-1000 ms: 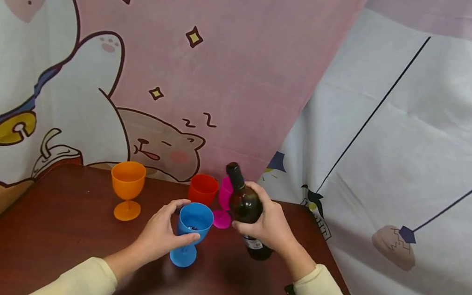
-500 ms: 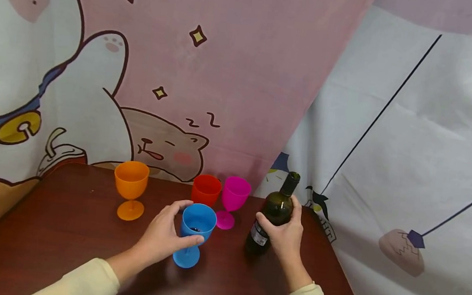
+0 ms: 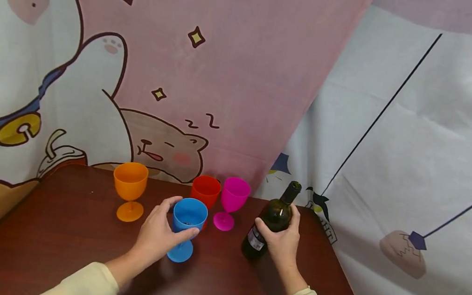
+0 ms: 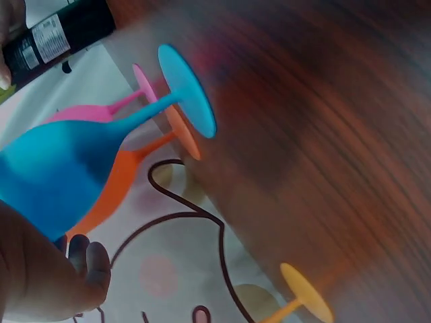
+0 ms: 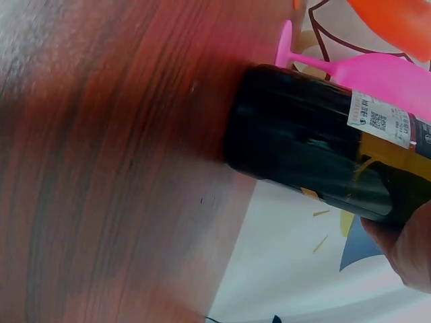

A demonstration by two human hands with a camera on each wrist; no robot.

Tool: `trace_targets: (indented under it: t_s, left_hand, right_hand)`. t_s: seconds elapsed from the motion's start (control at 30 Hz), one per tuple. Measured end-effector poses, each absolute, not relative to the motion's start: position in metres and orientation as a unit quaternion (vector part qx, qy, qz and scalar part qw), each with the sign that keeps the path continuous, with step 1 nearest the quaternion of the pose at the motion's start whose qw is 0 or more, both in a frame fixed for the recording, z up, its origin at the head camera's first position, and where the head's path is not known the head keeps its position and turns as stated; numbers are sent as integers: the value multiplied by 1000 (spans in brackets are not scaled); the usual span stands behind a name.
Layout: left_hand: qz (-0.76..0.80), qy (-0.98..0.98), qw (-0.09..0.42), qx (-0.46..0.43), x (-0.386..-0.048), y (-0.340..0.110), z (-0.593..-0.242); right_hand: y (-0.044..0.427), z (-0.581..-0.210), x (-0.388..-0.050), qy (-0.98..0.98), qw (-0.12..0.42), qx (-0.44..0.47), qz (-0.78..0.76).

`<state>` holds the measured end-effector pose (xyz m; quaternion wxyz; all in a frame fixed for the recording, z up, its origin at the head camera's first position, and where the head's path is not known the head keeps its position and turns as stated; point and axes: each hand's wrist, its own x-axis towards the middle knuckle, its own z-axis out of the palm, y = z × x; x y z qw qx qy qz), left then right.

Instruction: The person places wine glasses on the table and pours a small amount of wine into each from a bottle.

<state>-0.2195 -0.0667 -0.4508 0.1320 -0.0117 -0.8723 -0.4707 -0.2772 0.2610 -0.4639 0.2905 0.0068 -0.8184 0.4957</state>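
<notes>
My left hand [image 3: 158,229] grips the bowl of a blue goblet [image 3: 190,213], thumb on the near side and fingers around the far left. Something small and dark shows at the bottom of that bowl. In the left wrist view the blue goblet [image 4: 67,161] has its stem and foot below the hand [image 4: 47,276]. My right hand [image 3: 284,238] holds a dark green wine bottle [image 3: 269,223] around its body, the neck leaning to the right. A pale label marks the bottle [image 5: 303,138] in the right wrist view, where little of the hand [image 5: 411,249] shows.
Behind the blue goblet stand a red goblet [image 3: 206,191] and a magenta goblet [image 3: 235,195]. An orange goblet [image 3: 130,183] is farther left on the brown table [image 3: 64,235]. A printed cloth [image 3: 242,73] hangs along the table's back and right sides.
The right hand has swung the bottle from a leftward tilt near the blue goblet to a rightward lean, farther right. Lately the left hand has shifted the blue goblet slightly left and away.
</notes>
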Motion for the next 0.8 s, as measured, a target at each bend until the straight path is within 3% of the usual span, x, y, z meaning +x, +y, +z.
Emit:
trace_targets:
  t_s: [0.4,0.8]
  left_hand:
    - [-522,-838,153,47,-256,-95,-460]
    - [-540,-818,129,147,-277,-80,-458]
  right_hand:
    - [259,-464,-279,-825,290,7,485]
    - [260,-467,-280,-823,280,24,494]
